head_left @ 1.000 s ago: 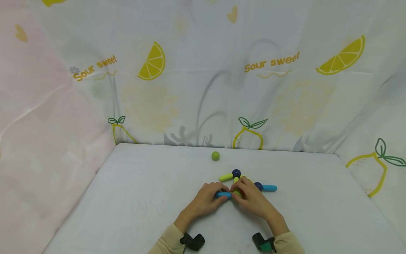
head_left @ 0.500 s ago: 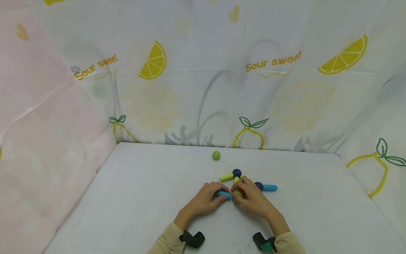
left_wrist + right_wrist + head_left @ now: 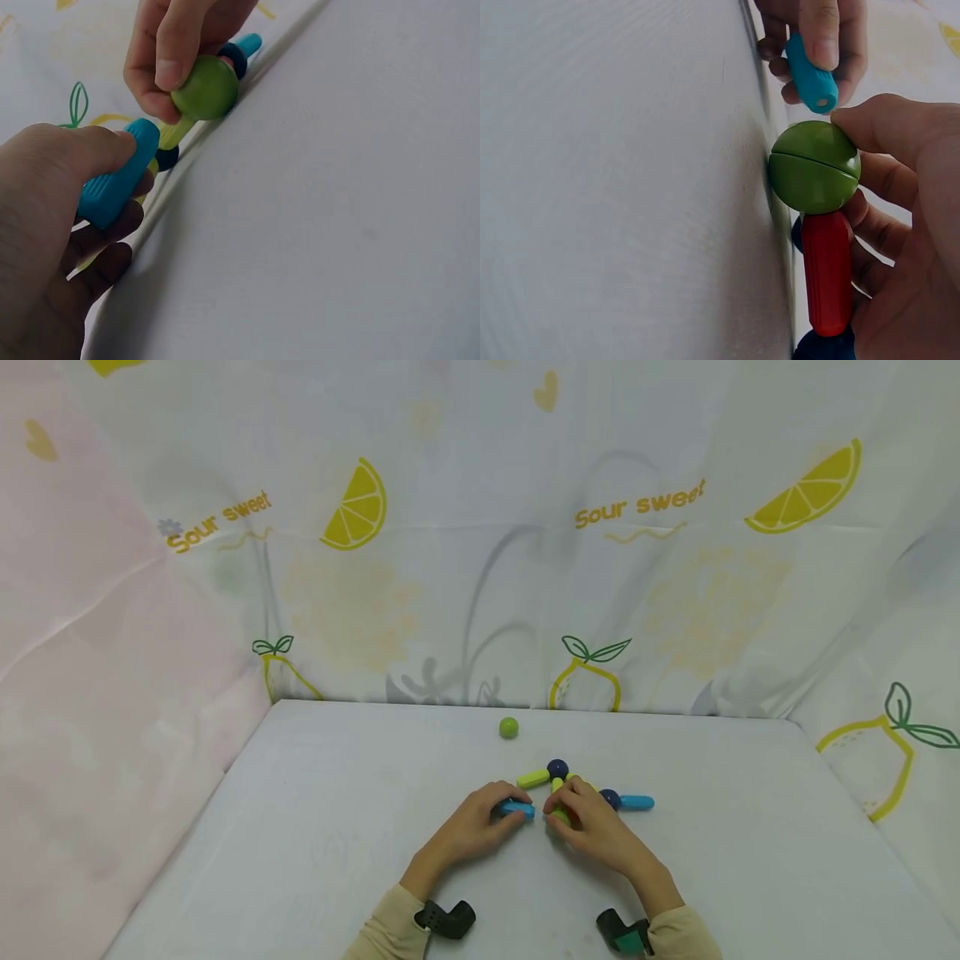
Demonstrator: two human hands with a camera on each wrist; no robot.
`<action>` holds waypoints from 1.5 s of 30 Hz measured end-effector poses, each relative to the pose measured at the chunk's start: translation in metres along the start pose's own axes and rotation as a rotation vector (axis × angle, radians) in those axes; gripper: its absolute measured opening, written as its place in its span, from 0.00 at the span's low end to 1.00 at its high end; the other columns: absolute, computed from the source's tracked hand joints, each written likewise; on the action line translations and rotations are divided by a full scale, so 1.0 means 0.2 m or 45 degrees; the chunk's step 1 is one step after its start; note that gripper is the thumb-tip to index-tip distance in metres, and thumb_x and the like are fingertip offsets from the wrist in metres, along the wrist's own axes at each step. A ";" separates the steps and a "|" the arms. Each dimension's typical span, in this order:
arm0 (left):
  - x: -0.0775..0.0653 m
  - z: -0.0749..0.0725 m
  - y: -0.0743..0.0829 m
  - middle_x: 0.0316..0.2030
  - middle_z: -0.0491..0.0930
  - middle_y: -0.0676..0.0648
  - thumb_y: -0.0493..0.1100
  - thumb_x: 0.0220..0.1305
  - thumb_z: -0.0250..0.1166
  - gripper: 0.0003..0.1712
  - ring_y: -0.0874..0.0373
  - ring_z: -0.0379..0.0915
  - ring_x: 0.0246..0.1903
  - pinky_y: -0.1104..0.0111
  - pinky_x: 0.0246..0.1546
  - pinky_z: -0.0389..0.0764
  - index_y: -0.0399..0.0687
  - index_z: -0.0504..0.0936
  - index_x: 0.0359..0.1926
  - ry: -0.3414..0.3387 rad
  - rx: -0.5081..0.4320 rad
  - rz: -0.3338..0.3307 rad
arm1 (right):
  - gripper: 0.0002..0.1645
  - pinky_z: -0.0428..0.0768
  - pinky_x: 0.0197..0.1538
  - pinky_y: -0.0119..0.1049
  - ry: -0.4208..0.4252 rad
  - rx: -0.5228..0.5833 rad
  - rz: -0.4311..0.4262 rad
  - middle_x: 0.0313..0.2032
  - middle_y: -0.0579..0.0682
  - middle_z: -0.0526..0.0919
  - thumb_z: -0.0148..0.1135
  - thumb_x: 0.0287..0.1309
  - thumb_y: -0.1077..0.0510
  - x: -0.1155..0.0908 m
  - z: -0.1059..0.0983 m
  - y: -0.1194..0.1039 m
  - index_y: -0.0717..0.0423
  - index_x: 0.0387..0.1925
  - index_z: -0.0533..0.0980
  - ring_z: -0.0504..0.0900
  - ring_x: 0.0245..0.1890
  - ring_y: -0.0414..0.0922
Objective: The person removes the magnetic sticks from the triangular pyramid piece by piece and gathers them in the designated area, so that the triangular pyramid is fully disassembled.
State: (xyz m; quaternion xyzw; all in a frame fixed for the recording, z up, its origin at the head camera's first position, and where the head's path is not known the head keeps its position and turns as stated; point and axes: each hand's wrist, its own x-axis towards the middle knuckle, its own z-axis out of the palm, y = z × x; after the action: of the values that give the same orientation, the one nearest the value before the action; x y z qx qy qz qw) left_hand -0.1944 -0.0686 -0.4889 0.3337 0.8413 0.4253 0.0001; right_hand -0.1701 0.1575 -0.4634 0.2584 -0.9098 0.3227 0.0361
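My left hand (image 3: 471, 825) pinches a bright blue magnetic rod (image 3: 120, 178) between thumb and fingers, one end pointing toward the right hand. My right hand (image 3: 594, 827) grips a green ball (image 3: 814, 167), thumb and fingertips at its side. A red rod (image 3: 828, 274) runs from that ball to a dark blue ball (image 3: 825, 347). A yellow-green rod (image 3: 174, 133) also meets the green ball and leads to another dark blue ball (image 3: 557, 769). Between the blue rod's end and the green ball there is a small gap. The right fingers hide part of the assembly in the head view.
Another yellow-green rod (image 3: 532, 778) sticks out left from the far dark blue ball. A second blue rod (image 3: 637, 802) extends right from the other dark blue ball. A loose green ball (image 3: 508, 727) lies near the back edge of the white table (image 3: 337, 777), before a printed curtain.
My left hand has drawn back to the left with the blue rod, parting it from the green ball. The right hand stays at the green ball.
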 end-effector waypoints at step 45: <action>0.02 -0.29 -0.27 0.45 0.81 0.50 0.40 0.63 0.62 0.12 0.53 0.74 0.45 0.58 0.48 0.73 0.50 0.80 0.47 0.379 0.200 -0.233 | 0.04 0.70 0.39 0.28 -0.036 0.014 0.081 0.36 0.39 0.69 0.63 0.59 0.55 0.00 0.00 -0.01 0.44 0.36 0.76 0.66 0.35 0.36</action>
State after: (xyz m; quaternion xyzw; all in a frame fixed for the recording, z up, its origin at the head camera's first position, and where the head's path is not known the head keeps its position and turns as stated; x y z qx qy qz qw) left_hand -0.2442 -0.1303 -0.4884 0.1882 0.8894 0.4012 -0.1117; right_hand -0.1689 0.1569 -0.4620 0.2340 -0.9162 0.3249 0.0116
